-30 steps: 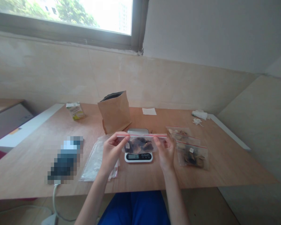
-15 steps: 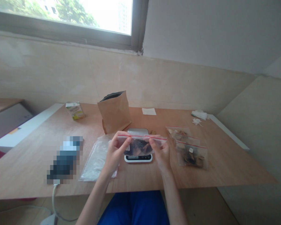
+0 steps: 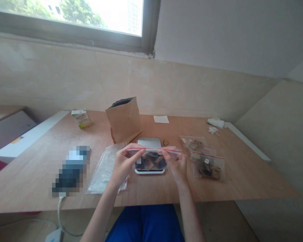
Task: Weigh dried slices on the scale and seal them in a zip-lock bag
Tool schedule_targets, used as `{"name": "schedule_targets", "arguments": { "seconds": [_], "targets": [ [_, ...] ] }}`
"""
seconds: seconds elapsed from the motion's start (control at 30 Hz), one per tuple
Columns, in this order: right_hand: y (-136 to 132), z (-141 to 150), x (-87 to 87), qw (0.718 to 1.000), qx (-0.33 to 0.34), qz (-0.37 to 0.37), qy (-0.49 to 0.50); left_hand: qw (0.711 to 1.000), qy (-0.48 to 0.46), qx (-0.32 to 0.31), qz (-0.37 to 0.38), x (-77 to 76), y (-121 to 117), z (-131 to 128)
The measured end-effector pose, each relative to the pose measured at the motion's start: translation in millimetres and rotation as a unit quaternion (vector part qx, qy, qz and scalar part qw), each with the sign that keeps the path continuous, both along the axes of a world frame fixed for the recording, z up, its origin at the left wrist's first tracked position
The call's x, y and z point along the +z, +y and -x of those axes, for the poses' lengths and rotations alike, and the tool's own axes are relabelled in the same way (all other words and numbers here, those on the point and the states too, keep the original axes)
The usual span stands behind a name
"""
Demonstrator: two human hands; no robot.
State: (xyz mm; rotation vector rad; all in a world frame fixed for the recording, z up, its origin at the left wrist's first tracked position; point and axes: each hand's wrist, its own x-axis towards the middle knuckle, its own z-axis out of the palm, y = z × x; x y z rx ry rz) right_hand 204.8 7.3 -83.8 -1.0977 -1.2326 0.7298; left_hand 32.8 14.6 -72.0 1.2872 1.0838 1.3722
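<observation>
Inspecting the hold: left hand (image 3: pixel 125 166) and right hand (image 3: pixel 176 166) each pinch one end of a red-striped zip bag (image 3: pixel 141 153) of dark dried slices (image 3: pixel 152 162) — top edge drawn taut, apparently to keep the load hanging just above a digital kitchen scale (image 3: pixel 149 143). Filled zip bags (image 3: pixel 205 166) lie right on the wooden counter (image 3: pixel 239 181); a crumpled clear plastic bag (image 3: pixel 103 169) lies left.

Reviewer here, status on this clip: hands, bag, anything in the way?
Left hand and right hand pinching top edge of zip bag of dark dried pieces. Bag held over digital kitchen scale, hiding its display. Nothing between hands and bag.
</observation>
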Motion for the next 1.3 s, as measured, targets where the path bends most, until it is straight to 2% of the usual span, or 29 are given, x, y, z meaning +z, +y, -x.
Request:
{"name": "schedule_targets", "arguments": {
  "seconds": [0.17,0.47,0.87,1.17,1.3],
  "targets": [
    [0,-1,0.3,1.000,0.025,0.000,0.008,1.000,-0.001,0.001,-0.012,2.3,0,2],
    [-1,5,-3.3,0.998,0.059,0.012,0.022,0.999,0.000,-0.051,0.004,-3.2,-1,-1],
    [-3,9,0.9,0.996,0.085,0.014,0.016,0.999,0.016,-0.025,-0.032,1.3,-1,0],
    [-4,10,6.0,0.998,0.063,-0.022,-0.008,0.998,0.027,-0.011,-0.052,7.7,-6,-1],
    [-4,12,6.4,0.998,0.055,-0.018,0.010,0.999,0.014,-0.008,-0.030,6.3,-8,-1]
  ]
}}
